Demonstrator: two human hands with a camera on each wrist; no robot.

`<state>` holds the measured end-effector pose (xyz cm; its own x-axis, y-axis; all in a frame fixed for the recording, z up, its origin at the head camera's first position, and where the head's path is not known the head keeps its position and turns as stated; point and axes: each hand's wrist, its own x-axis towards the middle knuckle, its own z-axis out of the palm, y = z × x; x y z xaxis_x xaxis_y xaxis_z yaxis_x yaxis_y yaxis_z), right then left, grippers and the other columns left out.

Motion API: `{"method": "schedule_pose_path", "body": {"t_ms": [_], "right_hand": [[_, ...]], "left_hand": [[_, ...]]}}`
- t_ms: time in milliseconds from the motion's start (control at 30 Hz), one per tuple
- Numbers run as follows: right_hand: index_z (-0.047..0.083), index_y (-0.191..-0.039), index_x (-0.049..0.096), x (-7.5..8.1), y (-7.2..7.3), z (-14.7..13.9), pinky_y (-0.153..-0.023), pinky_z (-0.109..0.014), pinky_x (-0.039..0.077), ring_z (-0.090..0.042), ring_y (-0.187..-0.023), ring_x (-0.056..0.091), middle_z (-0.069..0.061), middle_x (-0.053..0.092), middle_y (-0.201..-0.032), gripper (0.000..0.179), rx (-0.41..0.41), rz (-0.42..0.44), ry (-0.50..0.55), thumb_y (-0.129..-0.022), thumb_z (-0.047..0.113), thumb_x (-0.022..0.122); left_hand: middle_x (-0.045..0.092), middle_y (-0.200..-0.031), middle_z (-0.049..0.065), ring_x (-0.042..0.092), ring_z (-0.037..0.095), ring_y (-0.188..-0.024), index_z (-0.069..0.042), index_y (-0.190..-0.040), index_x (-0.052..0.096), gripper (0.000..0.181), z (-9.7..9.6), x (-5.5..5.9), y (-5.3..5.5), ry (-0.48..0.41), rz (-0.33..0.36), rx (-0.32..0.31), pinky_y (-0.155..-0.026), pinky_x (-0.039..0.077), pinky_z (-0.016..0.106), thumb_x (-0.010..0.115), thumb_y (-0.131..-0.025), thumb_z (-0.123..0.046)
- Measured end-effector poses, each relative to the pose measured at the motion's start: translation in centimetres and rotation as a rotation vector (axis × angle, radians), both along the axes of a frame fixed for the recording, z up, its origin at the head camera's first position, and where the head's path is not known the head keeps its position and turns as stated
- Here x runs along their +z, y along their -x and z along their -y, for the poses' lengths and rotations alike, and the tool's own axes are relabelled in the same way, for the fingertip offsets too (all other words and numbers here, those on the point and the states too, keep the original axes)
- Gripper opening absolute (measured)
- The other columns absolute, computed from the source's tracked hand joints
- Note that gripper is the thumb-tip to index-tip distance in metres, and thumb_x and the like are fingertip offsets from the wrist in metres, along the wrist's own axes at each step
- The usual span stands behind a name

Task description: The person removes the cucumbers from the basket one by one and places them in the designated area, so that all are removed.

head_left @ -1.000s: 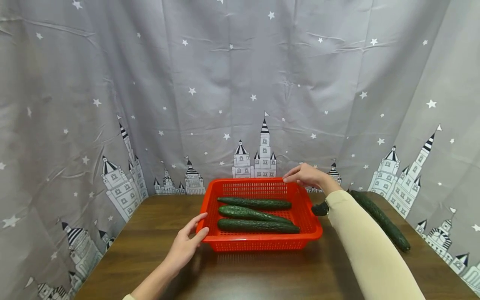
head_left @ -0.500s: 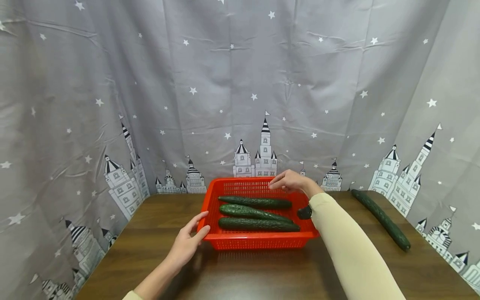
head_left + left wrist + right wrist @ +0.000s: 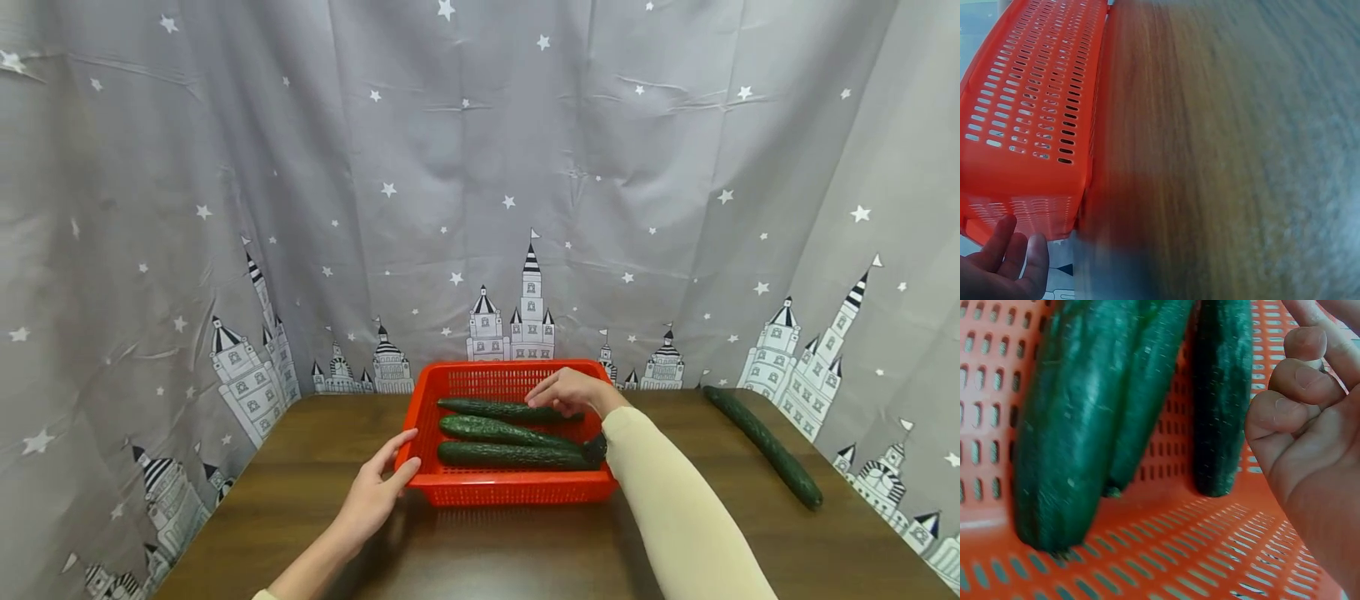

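Note:
A red plastic basket [image 3: 517,479] with slotted walls stands on the table. Inside it, three dark green cucumbers lie side by side: a front one [image 3: 510,455], a middle one [image 3: 487,428] and a back one [image 3: 480,407]. At the basket's left end, my left hand [image 3: 371,492] holds the rim, thumb and index finger over its edge; the left wrist view shows other fingers [image 3: 1009,250] against the outer wall. My right hand [image 3: 573,392] hovers over the back cucumber's right part, partly covering it. In the right wrist view its fingers are loosely bent, with nothing visible between them.
Another cucumber [image 3: 765,446] lies apart on the brown wooden table [image 3: 750,533], near the right edge. A grey curtain [image 3: 420,167] with stars and castles hangs behind and at both sides. A small black device [image 3: 596,446] is at my right wrist.
My right hand has moved left and down, from the basket's back right corner to over the back cucumber. My left hand stays on the rim, and the cucumbers have not moved.

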<state>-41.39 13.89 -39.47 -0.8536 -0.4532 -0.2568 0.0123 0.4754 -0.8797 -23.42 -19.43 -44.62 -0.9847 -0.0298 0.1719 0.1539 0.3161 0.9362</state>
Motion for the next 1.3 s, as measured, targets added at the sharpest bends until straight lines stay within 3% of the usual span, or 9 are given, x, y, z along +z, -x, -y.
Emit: {"method": "schedule_pose_path", "body": {"t_ms": [100, 233, 400, 533, 700, 800, 933, 1300], "right_hand": [[0.002, -0.114, 0.075, -1.1, -0.5, 0.4, -0.051, -0.027, 0.028, -0.012, -0.053, 0.032, 0.001, 0.043, -0.056, 0.029, 0.018, 0.033, -0.005, -0.089, 0.017, 0.075], [0.002, -0.113, 0.076, -1.8, -0.9, 0.7, -0.051, -0.028, 0.029, -0.014, -0.052, 0.031, 0.0, 0.041, -0.055, 0.028, 0.03, -0.002, -0.027, -0.089, 0.017, 0.075], [0.004, -0.108, 0.078, -2.0, -1.1, 0.7, -0.052, -0.025, 0.036, -0.013, -0.051, 0.037, 0.003, 0.058, -0.06, 0.024, 0.035, -0.064, -0.087, -0.089, 0.018, 0.074], [0.007, -0.107, 0.08, -2.4, -1.1, 0.6, -0.058, -0.024, 0.04, -0.013, -0.055, 0.041, 0.002, 0.066, -0.064, 0.024, 0.04, -0.063, -0.126, -0.088, 0.022, 0.075], [0.007, -0.11, 0.079, -2.9, -1.4, 0.6, -0.082, -0.033, 0.054, -0.013, -0.081, 0.062, -0.005, 0.078, -0.095, 0.029, 0.032, -0.019, -0.131, -0.087, 0.024, 0.076], [0.005, -0.112, 0.077, -3.1, -1.5, 0.4, -0.097, -0.04, 0.053, -0.018, -0.1, 0.067, -0.01, 0.075, -0.114, 0.032, 0.025, 0.028, -0.116, -0.086, 0.022, 0.076], [0.003, -0.115, 0.076, -3.2, -1.6, 0.1, -0.101, -0.042, 0.051, -0.02, -0.105, 0.067, -0.012, 0.073, -0.119, 0.035, 0.025, 0.068, -0.117, -0.085, 0.02, 0.077], [0.007, -0.121, 0.074, -2.9, -1.4, 0.4, -0.103, -0.044, 0.049, -0.021, -0.109, 0.064, -0.012, 0.068, -0.129, 0.04, 0.071, 0.002, -0.266, -0.085, 0.023, 0.078]], "left_hand": [[0.066, -0.115, 0.012, 0.056, 0.016, -0.093, -0.017, -0.144, 0.055, 0.048, 0.1, -0.5, -0.4, -0.011, 0.009, 0.0, -0.067, 0.051, 0.028, 0.067, -0.097, -0.019], [0.066, -0.114, 0.012, 0.055, 0.017, -0.094, -0.018, -0.144, 0.055, 0.048, 0.1, -0.5, -0.2, -0.024, -0.008, -0.004, -0.068, 0.052, 0.029, 0.067, -0.097, -0.02], [0.065, -0.113, 0.013, 0.055, 0.018, -0.092, -0.02, -0.144, 0.055, 0.048, 0.0, -0.1, 0.1, -0.02, -0.01, -0.012, -0.069, 0.053, 0.031, 0.067, -0.097, -0.021], [0.065, -0.113, 0.013, 0.055, 0.017, -0.091, -0.02, -0.143, 0.055, 0.048, 0.1, -0.1, 0.1, -0.015, -0.003, -0.009, -0.069, 0.053, 0.031, 0.067, -0.097, -0.021], [0.065, -0.115, 0.013, 0.055, 0.017, -0.093, -0.019, -0.144, 0.054, 0.048, 0.3, -0.4, 0.1, -0.013, -0.006, -0.011, -0.069, 0.053, 0.031, 0.066, -0.098, -0.023], [0.065, -0.114, 0.011, 0.055, 0.017, -0.093, -0.02, -0.144, 0.054, 0.049, 0.3, -0.5, 0.2, -0.013, -0.005, -0.013, -0.069, 0.053, 0.031, 0.067, -0.097, -0.023], [0.065, -0.113, 0.011, 0.056, 0.017, -0.09, -0.021, -0.143, 0.055, 0.048, -0.1, -0.3, 0.2, -0.017, -0.003, -0.022, -0.068, 0.053, 0.03, 0.067, -0.097, -0.022], [0.063, -0.11, 0.013, 0.057, 0.023, -0.077, -0.02, -0.145, 0.052, 0.048, 0.1, -0.4, 0.3, -0.01, -0.002, -0.023, -0.069, 0.05, 0.029, 0.065, -0.099, -0.02]]}}
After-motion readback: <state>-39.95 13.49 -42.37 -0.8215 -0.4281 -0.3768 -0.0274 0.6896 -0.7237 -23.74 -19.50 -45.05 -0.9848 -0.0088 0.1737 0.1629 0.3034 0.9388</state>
